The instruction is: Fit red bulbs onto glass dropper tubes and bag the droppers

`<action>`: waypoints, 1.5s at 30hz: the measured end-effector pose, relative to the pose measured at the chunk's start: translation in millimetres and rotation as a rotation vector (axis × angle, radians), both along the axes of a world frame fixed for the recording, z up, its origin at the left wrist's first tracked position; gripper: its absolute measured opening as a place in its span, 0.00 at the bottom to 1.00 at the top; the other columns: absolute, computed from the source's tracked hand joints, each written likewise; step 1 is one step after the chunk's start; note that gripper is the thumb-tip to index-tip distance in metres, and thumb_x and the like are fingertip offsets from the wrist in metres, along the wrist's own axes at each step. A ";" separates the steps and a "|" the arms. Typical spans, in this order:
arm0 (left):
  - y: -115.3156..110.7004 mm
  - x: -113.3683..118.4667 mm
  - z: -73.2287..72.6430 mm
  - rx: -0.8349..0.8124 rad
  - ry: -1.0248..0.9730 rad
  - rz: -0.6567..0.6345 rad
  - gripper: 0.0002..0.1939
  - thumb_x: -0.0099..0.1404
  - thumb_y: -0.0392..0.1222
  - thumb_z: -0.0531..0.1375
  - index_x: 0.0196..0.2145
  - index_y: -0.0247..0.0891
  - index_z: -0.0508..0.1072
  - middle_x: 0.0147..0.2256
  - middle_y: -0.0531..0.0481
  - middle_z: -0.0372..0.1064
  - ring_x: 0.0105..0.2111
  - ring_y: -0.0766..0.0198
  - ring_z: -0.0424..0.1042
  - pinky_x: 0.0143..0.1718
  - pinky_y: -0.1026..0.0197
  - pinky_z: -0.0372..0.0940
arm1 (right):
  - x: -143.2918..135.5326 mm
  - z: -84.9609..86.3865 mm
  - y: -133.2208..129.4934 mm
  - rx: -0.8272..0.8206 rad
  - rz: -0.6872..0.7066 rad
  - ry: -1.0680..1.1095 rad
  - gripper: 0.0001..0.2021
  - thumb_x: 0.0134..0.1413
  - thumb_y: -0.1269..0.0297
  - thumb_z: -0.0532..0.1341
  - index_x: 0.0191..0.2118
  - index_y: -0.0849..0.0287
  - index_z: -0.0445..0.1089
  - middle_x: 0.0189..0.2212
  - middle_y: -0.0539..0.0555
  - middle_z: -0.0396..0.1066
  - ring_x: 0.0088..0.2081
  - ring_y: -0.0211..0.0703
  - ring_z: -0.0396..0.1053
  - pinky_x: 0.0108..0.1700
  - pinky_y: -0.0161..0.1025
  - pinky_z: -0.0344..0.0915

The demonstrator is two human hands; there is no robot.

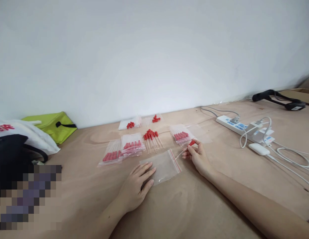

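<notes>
A clear zip bag (pixel 164 170) with a red seal line lies flat on the wooden table. My left hand (pixel 138 184) presses on its left end, fingers stretched out. At the bag's right end, my right hand (pixel 198 156) pinches a dropper (pixel 192 142) by its red rubber bulb. Its thin, clear stem points down and left, with the tip close to the sealing edge; whether it is inside the mouth I cannot tell. Beyond the bag lies a fan of loose red-bulbed droppers (pixel 151 137). Filled bags of droppers flank it: two bags (pixel 112 154) to the left, another bag (pixel 181 135) to the right.
Small red bulbs (pixel 130 125) lie on bags near the wall, with more red bulbs (pixel 156 118) beside them. At right are a white power strip (pixel 229 123), a white charging case (pixel 259 149), cables and a black frame (pixel 278 99). A green bag (pixel 53 126) stands left.
</notes>
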State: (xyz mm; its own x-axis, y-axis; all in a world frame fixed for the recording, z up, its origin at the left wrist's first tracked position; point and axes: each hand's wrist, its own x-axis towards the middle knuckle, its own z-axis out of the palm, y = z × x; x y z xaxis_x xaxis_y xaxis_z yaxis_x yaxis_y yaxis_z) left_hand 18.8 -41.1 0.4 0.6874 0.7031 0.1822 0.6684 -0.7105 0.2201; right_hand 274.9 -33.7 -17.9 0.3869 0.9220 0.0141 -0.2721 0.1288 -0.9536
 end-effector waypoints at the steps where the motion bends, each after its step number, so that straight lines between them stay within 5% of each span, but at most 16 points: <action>1: 0.0 -0.3 -0.3 0.005 -0.005 -0.002 0.18 0.64 0.42 0.49 0.52 0.44 0.63 0.54 0.49 0.58 0.54 0.58 0.58 0.54 0.47 0.55 | 0.6 0.7 0.0 -0.002 -0.002 -0.006 0.24 0.41 0.52 0.61 0.41 0.55 0.50 0.20 0.42 0.65 0.19 0.34 0.65 0.23 0.35 0.65; 12: -1.1 0.6 2.0 -0.018 0.016 0.005 0.18 0.64 0.42 0.48 0.52 0.43 0.63 0.55 0.48 0.58 0.54 0.57 0.57 0.54 0.47 0.54 | -5.0 10.1 -6.1 -0.049 0.104 0.012 0.26 0.35 0.51 0.64 0.37 0.54 0.51 0.21 0.42 0.66 0.20 0.34 0.66 0.24 0.35 0.65; 20: -2.7 1.9 5.3 -0.038 -0.026 0.011 0.22 0.64 0.40 0.49 0.56 0.42 0.56 0.54 0.48 0.58 0.54 0.58 0.57 0.55 0.49 0.53 | -4.4 13.1 -11.2 -0.026 0.436 -0.056 0.19 0.37 0.53 0.65 0.31 0.57 0.56 0.25 0.45 0.67 0.18 0.30 0.63 0.19 0.30 0.61; 24: -3.3 3.2 7.5 -0.050 -0.020 0.012 0.22 0.63 0.39 0.49 0.56 0.40 0.56 0.54 0.47 0.59 0.54 0.58 0.58 0.55 0.49 0.53 | 1.0 13.2 -10.5 0.009 0.610 -0.134 0.15 0.40 0.56 0.64 0.30 0.58 0.61 0.36 0.51 0.68 0.23 0.31 0.65 0.23 0.32 0.63; 27: -3.5 3.9 7.9 -0.054 -0.019 0.012 0.22 0.63 0.40 0.49 0.55 0.40 0.56 0.54 0.47 0.59 0.54 0.58 0.57 0.55 0.49 0.53 | 4.5 10.6 -6.3 0.037 0.586 -0.236 0.13 0.38 0.58 0.65 0.28 0.59 0.64 0.37 0.51 0.67 0.28 0.33 0.64 0.27 0.32 0.62; 32: -4.0 3.2 7.3 -0.059 -0.030 0.022 0.21 0.64 0.40 0.49 0.55 0.41 0.57 0.54 0.48 0.59 0.54 0.58 0.58 0.55 0.49 0.53 | 7.5 2.5 3.5 0.020 0.597 -0.477 0.09 0.38 0.59 0.65 0.27 0.59 0.71 0.19 0.45 0.62 0.21 0.31 0.56 0.24 0.31 0.54; 36: -4.1 2.7 7.4 -0.067 -0.011 0.022 0.21 0.64 0.41 0.48 0.55 0.40 0.58 0.55 0.48 0.58 0.55 0.59 0.56 0.55 0.50 0.52 | 11.7 5.4 4.2 0.096 0.680 -0.640 0.09 0.42 0.59 0.63 0.31 0.57 0.73 0.16 0.45 0.59 0.19 0.32 0.52 0.22 0.31 0.50; 45: -3.1 3.5 6.8 -0.069 0.012 0.021 0.21 0.64 0.41 0.48 0.55 0.41 0.57 0.55 0.48 0.57 0.55 0.59 0.55 0.56 0.49 0.52 | 14.4 13.6 1.6 0.050 0.697 -0.421 0.11 0.45 0.58 0.61 0.32 0.60 0.69 0.23 0.47 0.65 0.24 0.33 0.60 0.28 0.32 0.58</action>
State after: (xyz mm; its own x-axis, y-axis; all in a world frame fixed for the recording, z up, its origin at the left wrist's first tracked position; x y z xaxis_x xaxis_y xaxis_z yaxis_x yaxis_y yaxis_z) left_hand 22.3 -44.2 7.1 0.6745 0.7276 0.1251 0.6855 -0.6801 0.2600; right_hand 289.3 -32.2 -4.3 -0.3219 0.9435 0.0782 0.0744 0.1076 -0.9914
